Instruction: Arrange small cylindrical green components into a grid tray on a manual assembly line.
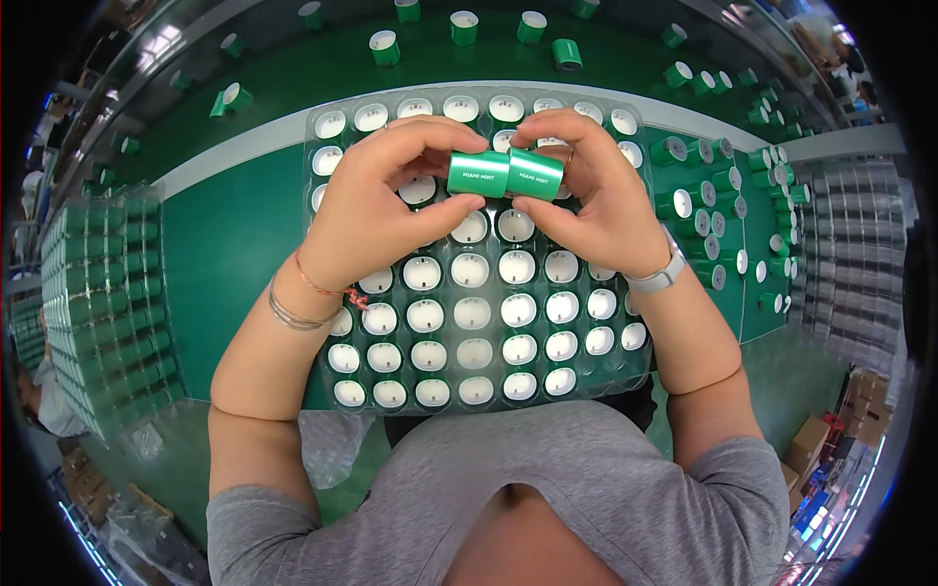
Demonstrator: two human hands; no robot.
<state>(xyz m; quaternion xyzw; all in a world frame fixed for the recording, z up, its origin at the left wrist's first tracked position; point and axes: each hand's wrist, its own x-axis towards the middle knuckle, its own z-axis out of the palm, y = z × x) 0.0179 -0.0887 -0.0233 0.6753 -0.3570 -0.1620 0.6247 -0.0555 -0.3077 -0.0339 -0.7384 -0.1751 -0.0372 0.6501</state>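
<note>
Above the tray, my left hand (396,190) pinches a shiny green cylinder (478,176) lying sideways between thumb and fingers. A matching green cylinder (534,177) is gripped in my right hand (601,200). The two cylinders meet end to end, with pale printing facing me; their joining ends are partly hidden. Beneath my hands lies a clear plastic tray (614,373) with rows of round pockets. Most pockets hold an upright green cup-like piece (469,270) with a white recessed top. My hands and forearms cover part of the rows.
Stacked clear trays of green pieces (103,293) stand at the left, and more tray stacks (850,244) at the right. Loose green cylinders (702,223) cluster on the right of the green table (230,254). Others (464,27) stand on a green strip beyond a pale rail (244,137).
</note>
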